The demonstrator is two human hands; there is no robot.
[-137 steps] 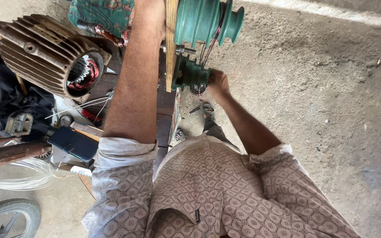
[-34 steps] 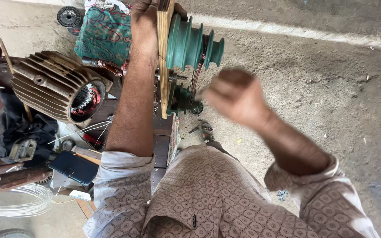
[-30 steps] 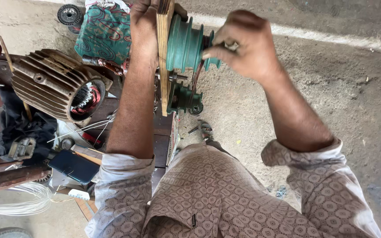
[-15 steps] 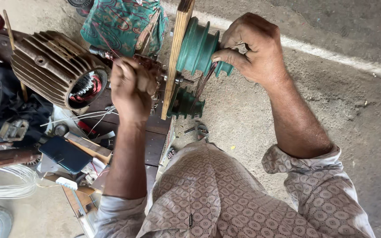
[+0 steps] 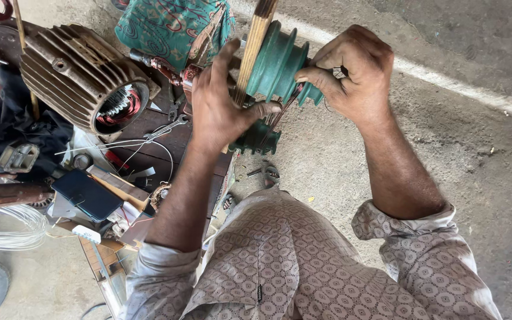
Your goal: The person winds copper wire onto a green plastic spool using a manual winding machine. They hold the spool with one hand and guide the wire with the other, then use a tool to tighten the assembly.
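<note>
Right hand [image 5: 357, 74] grips small end of green stepped wheel [image 5: 277, 62], fingers curled tight. Left hand [image 5: 220, 104] holds wooden board [image 5: 255, 44] beside wheel, thumb up, fingers wrapped round. Wheel up high, over concrete floor [image 5: 457, 142]. Ribbed motor shell [image 5: 81, 71] and black phone [image 5: 87, 194] lie left

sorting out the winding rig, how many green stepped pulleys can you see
2. A large green pulley sits at the top beside the wooden board, held by the right hand. A smaller green pulley sits below it, by the left hand. Others may be hidden.
</note>
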